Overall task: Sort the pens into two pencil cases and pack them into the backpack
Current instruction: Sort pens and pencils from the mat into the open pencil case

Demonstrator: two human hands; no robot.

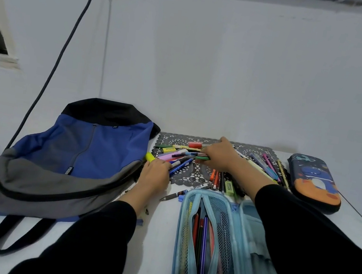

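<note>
Head view: the loose pens (182, 154) lie heaped on a lace mat (192, 177) at the far side of the tabletop (157, 232), most with their long axis running left to right. The right hand (219, 157) reaches over the heap, its fingers (207, 153) curled round a small bunch of pens. The left hand (154, 172) sits at the heap's left edge, and its curled fingers seem to grip a yellow highlighter (149, 156).

The open blue pencil case (210, 247) lies nearer the person, under the right forearm, with its long axis pointing away from them. The gathered pens probably need a quarter turn to slide in. The right hand is the nearer one to it. The dark pencil case (314, 182) lies closed at the far right, and the backpack (73, 156) lies flat just left of the left hand.
</note>
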